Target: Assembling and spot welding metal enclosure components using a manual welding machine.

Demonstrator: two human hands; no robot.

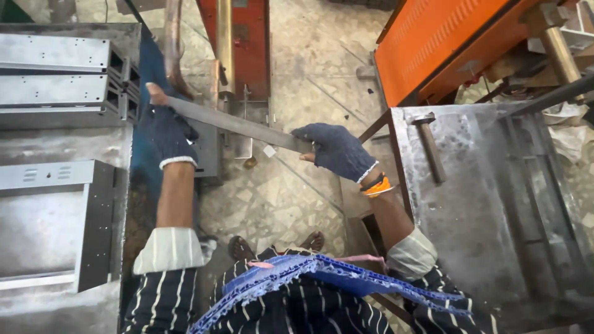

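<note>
Left hand (pixel 168 133): I see my gloved fingers wrapped around one end of the flat metal strip (pixel 238 125).
Right hand (pixel 334 150): gloved, clamped on the other end.
Strip: level over the stone floor (pixel 297 74), beside stacked sheet-metal channels (pixel 55 77).

Dark blue knit gloves with white cuffs are worn on the left hand (pixel 168 133) and right hand (pixel 334 149); white-cuffed striped sleeves are rolled; an orange wristband is seen.

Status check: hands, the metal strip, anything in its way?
Left hand and right hand, both gloved, grip opposite ends of the long metal strip. Strip held level above the floor. Orange machine close behind it.
</note>
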